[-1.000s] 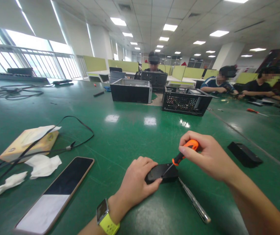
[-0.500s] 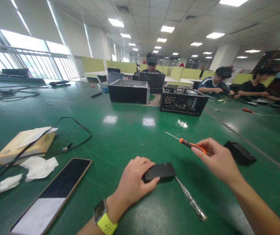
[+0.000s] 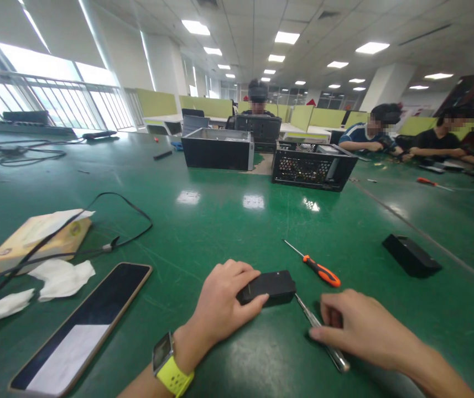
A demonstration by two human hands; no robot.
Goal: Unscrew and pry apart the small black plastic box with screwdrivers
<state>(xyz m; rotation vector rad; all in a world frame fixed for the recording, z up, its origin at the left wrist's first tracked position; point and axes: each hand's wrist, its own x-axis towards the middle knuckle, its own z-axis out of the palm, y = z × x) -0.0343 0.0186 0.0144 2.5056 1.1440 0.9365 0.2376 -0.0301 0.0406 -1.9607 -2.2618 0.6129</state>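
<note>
My left hand (image 3: 224, 301) grips the left end of a small black box (image 3: 270, 286) lying on the green table (image 3: 237, 221). My right hand (image 3: 359, 326) reaches down over a silver tool (image 3: 306, 312) lying just right of the box; its fingers curl onto the handle, though I cannot tell if they have closed on it. An orange-handled screwdriver (image 3: 317, 267) lies on the table beyond, free of either hand.
A phone (image 3: 83, 326) lies at the lower left, with crumpled tissues (image 3: 60, 276), a tan box (image 3: 33, 237) and a black cable (image 3: 124, 207) beside it. Another black box (image 3: 411, 255) sits at right. Two computer cases (image 3: 218, 148) (image 3: 311, 165) stand farther back. People sit at the far side.
My right hand lifted the orange screwdriver off the black box, laid it on the table, then moved down to the silver tool. The left hand stayed on the box.
</note>
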